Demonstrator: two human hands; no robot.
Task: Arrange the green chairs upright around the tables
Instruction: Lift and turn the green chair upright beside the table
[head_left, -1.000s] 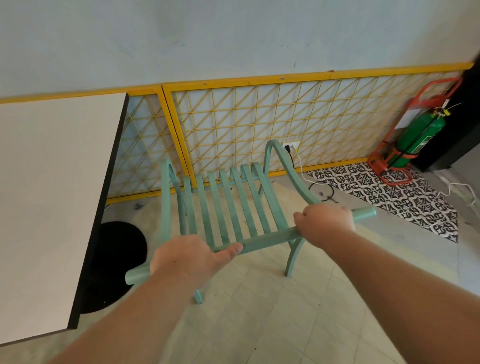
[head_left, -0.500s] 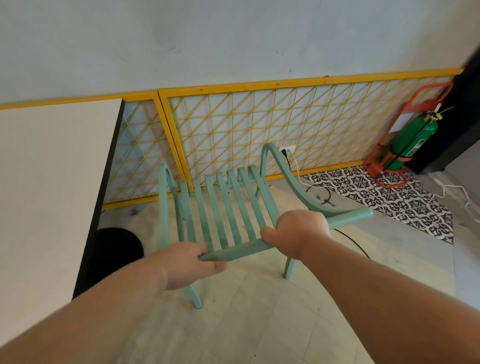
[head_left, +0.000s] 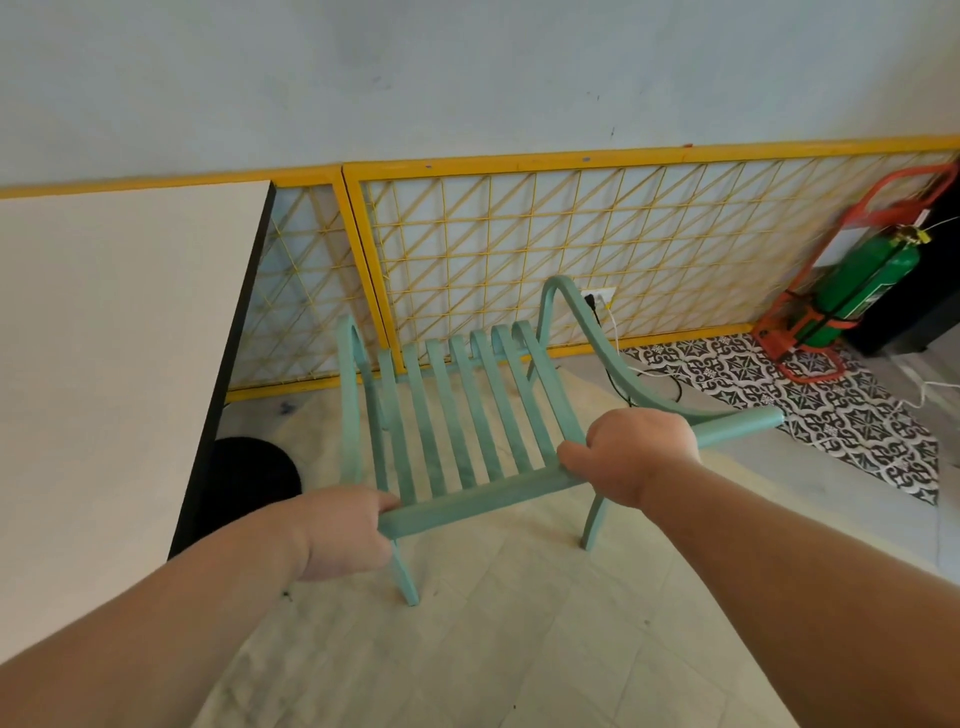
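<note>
Pale tiled floor (head_left: 519, 649) by the wall: green chair (head_left: 467, 415) stands on its legs just right of desk (head_left: 104, 364), top rail (head_left: 478, 496) running left-right straight ahead, left hand (head_left: 343, 530) and right hand (head_left: 634, 457) both gripping it, fingers (head_left: 605, 439) curled round, 2 holds about equally near.

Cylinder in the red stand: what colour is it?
The cylinder is green; the head view shows it.

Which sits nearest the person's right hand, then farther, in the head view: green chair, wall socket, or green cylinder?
1. Green chair: the right hand grips its rail.
2. Wall socket: behind the chair, straight ahead.
3. Green cylinder: far off at the right edge.
</note>
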